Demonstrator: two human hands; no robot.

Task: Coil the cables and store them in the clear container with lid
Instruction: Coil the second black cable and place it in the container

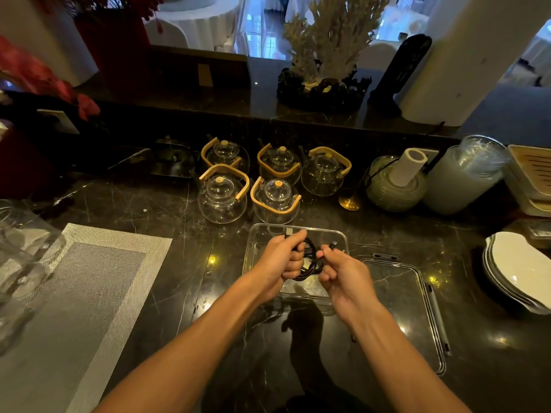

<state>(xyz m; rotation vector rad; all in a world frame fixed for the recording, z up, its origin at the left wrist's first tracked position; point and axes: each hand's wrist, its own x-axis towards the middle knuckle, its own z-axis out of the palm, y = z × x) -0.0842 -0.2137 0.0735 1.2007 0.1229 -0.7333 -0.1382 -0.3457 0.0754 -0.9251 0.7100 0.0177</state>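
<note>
1. While both hands hang over the clear container, I see the left hand wrapped in a fist around the coiled black cable, holding the loops upright above the container's open top.
2. My right hand pinches the free end of that cable between thumb and fingertips, with the plug end sticking up just beyond them.
3. That container sits on the dark marble tabletop, directly in front of me; whether the coil touches its floor I cannot tell.
4. Its clear lid lies flat on the tabletop just to the right of the container, with dark latch tabs along its edges.
5. Behind the container stand five glass teapots with wooden handles, grouped closely together.
6. To the left lies a grey woven placemat, and beyond its left edge I make out some clear glassware, too blurred to name.
7. To the far right sits a stack of white plates, well apart from the lid.
8. A pale green jar and a roll of white paper stand near the back right.
</note>
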